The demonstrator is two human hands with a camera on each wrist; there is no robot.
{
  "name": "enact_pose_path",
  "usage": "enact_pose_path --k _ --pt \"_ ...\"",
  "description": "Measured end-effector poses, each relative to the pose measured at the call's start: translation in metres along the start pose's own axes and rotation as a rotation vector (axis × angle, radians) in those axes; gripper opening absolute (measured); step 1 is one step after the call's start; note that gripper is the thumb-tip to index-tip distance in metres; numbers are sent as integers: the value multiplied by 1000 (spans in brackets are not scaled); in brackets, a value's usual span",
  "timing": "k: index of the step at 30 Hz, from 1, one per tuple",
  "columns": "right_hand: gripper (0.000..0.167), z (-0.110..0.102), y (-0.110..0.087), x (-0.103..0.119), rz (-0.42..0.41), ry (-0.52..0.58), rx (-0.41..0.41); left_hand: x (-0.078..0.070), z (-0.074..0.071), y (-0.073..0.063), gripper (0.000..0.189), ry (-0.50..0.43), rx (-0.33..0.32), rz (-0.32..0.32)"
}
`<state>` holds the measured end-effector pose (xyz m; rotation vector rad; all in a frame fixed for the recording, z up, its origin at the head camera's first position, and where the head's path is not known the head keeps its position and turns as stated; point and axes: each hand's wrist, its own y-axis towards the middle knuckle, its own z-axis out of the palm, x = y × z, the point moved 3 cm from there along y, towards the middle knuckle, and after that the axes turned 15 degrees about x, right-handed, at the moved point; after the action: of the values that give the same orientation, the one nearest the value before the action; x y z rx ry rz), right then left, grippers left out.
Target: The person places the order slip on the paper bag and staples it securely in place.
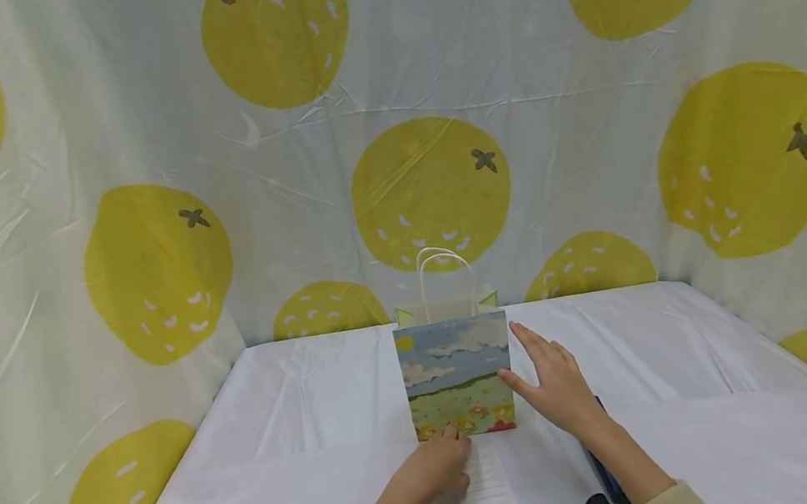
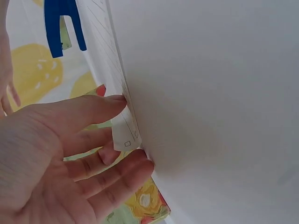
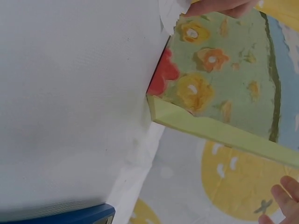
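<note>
A small paper gift bag (image 1: 458, 375), printed with sky, clouds and a flower meadow, stands upright with white handles. At its bottom front edge my left hand (image 1: 437, 462) pinches the far end of a narrow ruled paper strip (image 1: 490, 498). In the left wrist view the thumb lies over the strip (image 2: 125, 133), with fingers behind it and against the bag (image 2: 145, 200). Close to the bag's right side is my right hand (image 1: 556, 384), fingers spread and holding nothing. The right wrist view shows its fingertips (image 3: 285, 193) past the bag's pale green side (image 3: 219, 133).
A long blue object (image 1: 606, 471) lies on the white tablecloth (image 1: 315, 397) beside the right forearm, partly hidden by it. Behind the table and along its sides hangs a curtain (image 1: 552, 166) with large yellow fruit prints.
</note>
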<state>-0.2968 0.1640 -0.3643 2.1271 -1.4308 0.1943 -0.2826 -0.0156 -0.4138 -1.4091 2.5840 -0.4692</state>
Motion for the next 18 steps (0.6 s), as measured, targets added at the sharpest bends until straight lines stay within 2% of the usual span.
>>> enact_pose_path --k 7,14,18 --pt "75 1 3 0 8 -32 -2 2 1 3 33 -133 -29 18" --pt "77 3 5 2 -6 -51 -26 3 2 2 32 -184 -66 61" --pt "77 4 6 1 -6 -48 -29 3 2 2 25 -252 -56 82"
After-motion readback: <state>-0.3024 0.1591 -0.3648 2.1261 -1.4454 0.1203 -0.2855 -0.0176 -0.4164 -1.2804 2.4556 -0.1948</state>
